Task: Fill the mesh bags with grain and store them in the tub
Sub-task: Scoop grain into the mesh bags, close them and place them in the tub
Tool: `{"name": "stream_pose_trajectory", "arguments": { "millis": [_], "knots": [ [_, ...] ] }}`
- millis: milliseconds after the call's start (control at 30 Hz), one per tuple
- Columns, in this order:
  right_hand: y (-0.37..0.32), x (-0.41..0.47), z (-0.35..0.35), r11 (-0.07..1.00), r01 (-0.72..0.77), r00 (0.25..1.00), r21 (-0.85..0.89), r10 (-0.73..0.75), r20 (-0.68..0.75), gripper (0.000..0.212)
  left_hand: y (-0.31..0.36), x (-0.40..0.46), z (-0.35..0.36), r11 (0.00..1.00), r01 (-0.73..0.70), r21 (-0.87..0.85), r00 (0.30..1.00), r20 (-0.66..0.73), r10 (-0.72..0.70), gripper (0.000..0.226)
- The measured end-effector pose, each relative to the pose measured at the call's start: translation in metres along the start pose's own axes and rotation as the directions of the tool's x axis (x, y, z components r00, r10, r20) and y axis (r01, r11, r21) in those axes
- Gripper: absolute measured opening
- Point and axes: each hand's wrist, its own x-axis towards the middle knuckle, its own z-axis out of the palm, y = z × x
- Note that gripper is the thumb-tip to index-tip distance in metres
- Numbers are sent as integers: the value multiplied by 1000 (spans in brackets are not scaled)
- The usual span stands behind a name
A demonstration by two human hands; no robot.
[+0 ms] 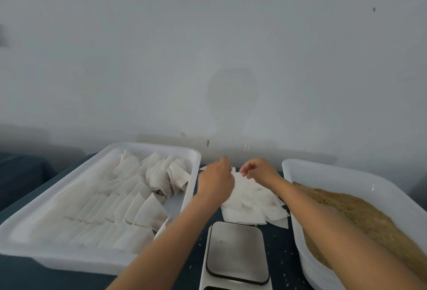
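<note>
While poised over the empty mesh bags (248, 199), both hands' fingers curled, seemingly pinching one

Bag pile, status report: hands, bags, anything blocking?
Both hands at empty bag pile, fingers picking one. Filled bags in left tub. Nothing blocking.

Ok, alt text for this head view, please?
Both hands, left hand and right hand, reach into a loose pile of empty white mesh bags between a white plastic tub of filled bags and a white tub of brown grain; a flat scale sits nearer.
</note>
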Motion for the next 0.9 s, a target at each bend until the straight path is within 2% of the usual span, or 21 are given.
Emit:
{"name": "stream_pose_trajectory", "arguments": {
  "millis": [67, 133, 233, 367, 500, 667, 800, 900],
  "knots": [
    [15, 1, -5, 993, -51, 998, -110, 53, 15, 33, 17, 2, 22, 1000, 4, -3, 998, 57, -4, 18],
    [30, 4, -5, 952, -99, 989, -291, 126, 75, 29, 26, 3, 47, 999, 34, -8, 992, 126, -33, 21],
    [46, 11, 4, 804, -117, 952, -584, 258, 166, 30, 25, 2, 79, 997, 77, 30, 979, 187, -81, 22],
    [55, 18, 21, 630, -65, 918, -774, 342, 202, 31, 14, -7, 110, 989, 122, 82, 979, 152, -133, 24],
    [67, 31, 30, 566, -109, 884, -817, 431, 181, 37, 4, -9, 126, 988, 114, 107, 987, 100, -125, 26],
    [74, 41, 22, 557, -155, 864, -816, 476, 161, 44, 1, -4, 130, 989, 61, 132, 997, 46, -67, 29],
    [67, 37, 19, 593, -173, 896, -786, 426, 124, 49, -3, -2, 132, 984, 58, 166, 997, 46, -66, 30],
    [57, 28, 21, 665, -102, 958, -740, 266, 106, 34, 4, -7, 118, 984, 16, 178, 1000, 5, -17, 21]
  ]
}}
